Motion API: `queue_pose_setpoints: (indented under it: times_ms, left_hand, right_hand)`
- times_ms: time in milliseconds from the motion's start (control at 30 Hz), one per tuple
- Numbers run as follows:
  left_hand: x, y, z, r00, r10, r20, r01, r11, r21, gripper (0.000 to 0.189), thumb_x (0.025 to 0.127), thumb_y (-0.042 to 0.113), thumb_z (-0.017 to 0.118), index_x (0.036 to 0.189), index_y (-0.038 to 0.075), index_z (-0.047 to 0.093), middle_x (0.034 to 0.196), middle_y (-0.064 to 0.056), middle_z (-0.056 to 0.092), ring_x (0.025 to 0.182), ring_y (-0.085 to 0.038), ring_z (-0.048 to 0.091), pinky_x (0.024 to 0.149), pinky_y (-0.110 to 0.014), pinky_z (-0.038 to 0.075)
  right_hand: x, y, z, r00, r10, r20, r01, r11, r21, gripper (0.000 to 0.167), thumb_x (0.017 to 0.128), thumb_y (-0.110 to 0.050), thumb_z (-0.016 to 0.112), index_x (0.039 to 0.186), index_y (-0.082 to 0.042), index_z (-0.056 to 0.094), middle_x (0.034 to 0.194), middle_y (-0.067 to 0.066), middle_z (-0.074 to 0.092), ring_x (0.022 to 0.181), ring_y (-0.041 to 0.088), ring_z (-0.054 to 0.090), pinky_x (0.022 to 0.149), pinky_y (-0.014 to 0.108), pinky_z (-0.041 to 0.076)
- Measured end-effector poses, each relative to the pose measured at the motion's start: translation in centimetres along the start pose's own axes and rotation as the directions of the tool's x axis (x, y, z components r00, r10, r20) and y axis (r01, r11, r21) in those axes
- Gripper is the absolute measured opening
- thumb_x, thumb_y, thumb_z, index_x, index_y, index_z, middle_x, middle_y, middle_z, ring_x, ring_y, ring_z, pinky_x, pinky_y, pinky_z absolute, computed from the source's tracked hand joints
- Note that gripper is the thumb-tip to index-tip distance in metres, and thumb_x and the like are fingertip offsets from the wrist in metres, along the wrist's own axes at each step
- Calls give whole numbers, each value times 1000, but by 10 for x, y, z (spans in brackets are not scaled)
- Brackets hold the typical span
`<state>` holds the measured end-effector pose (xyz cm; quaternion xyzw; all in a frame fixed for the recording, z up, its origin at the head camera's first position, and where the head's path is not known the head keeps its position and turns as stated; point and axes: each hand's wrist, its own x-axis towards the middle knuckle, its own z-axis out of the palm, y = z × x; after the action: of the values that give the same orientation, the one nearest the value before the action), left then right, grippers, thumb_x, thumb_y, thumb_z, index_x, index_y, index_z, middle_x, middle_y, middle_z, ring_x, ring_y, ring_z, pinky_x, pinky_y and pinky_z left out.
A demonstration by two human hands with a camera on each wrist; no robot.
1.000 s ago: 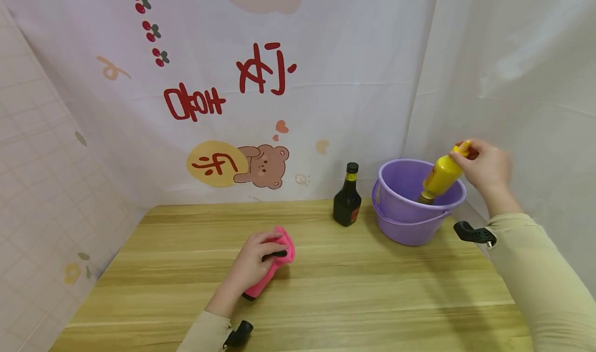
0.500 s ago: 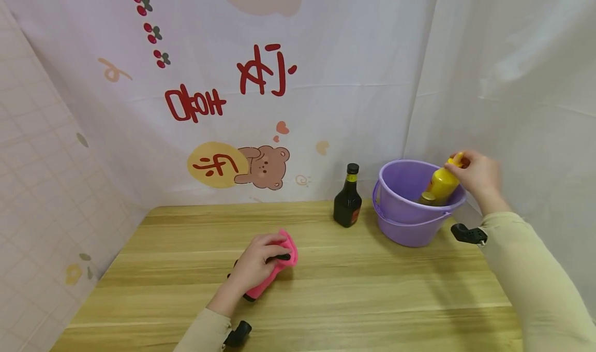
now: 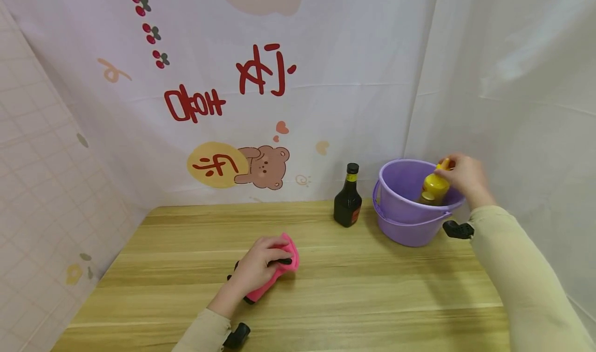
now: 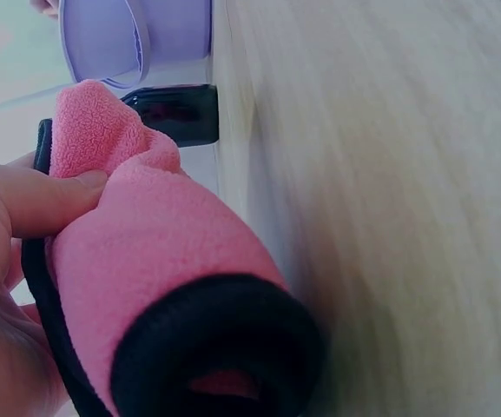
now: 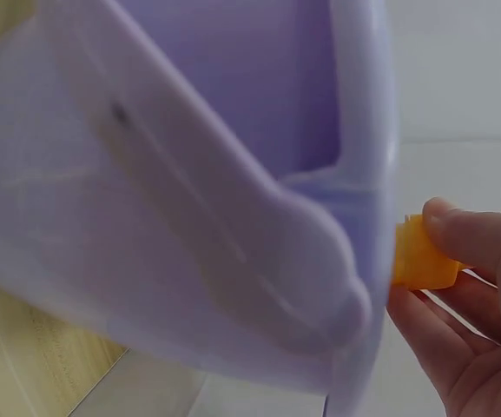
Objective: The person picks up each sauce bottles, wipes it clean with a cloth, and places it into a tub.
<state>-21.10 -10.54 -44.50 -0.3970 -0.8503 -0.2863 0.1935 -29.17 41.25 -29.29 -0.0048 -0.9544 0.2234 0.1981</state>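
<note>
My left hand [image 3: 255, 266] grips a rolled pink fleece cloth [image 4: 163, 217] with black edging, low over the wooden table; the thumb presses into its folds in the left wrist view. At the right, a purple bucket [image 3: 405, 222] stands with its handle hanging down. Inside its rim, my right hand [image 3: 469, 178] pinches a yellow squeeze bottle [image 3: 435, 188] by the cap. The bottle's lower part is hidden by the bucket wall. Beside it in the bucket shows a gold-coloured round lid [image 3: 427, 197]. In the right wrist view only the yellow cap [image 5: 424, 256] shows past the rim.
A dark sauce bottle [image 3: 347, 202] with a black cap stands upright just left of the bucket. Behind the wooden table [image 3: 354, 284] hangs a white printed curtain [image 3: 354, 72], and more white cloth [image 3: 526, 124] closes off the right side.
My right hand has lowered the yellow squeeze bottle deeper into the bucket and shifted left, turning the bottle more upright. The left hand with the pink cloth has moved slightly toward the right.
</note>
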Motion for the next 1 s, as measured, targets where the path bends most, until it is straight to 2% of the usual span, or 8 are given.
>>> queue_pose_setpoints:
  times_ms: [267,367,633,867,1000]
  left_hand:
    - [-1,0,2,1000,12,6,-12,1000,-7,30,75,-2,83,100,14,80,122,-9,66,113,-31,58,94,-45,51]
    - [-2,1,2,1000,-1,15,1,1000,-19,28,77,0,83,100,15,80,122,-8,66,115,-32,57,96,-45,50]
    - [-2,-1,5,1000,4,15,-4,1000,-18,28,76,0,83,99,15,80,122,-7,66,115,-30,57,97,-45,49]
    - [-3,-2,8,1000,19,9,-19,1000,-5,32,75,-5,82,99,15,80,121,-7,66,113,-29,57,92,-45,52]
    - [-2,-1,9,1000,11,17,-11,1000,-9,32,75,-6,81,100,15,80,121,-7,66,112,-28,57,92,-45,52]
  right_hand:
    - [5,1,9,999,18,34,-17,999,-33,32,87,-19,71,104,6,63,94,27,62,89,45,54,73,46,41]
    - [7,2,12,998,26,52,-24,999,-38,32,86,-18,71,104,7,63,95,27,63,90,46,54,74,48,41]
    - [5,5,20,995,30,93,-28,999,-26,28,86,-16,71,101,6,64,85,22,61,86,43,53,72,45,40]
    - [5,8,23,986,58,154,-53,998,-36,31,88,-17,69,107,7,62,98,29,61,93,46,52,80,54,42]
    - [5,11,27,978,61,199,-53,998,-45,32,86,-17,69,107,7,63,99,30,61,94,47,53,81,55,43]
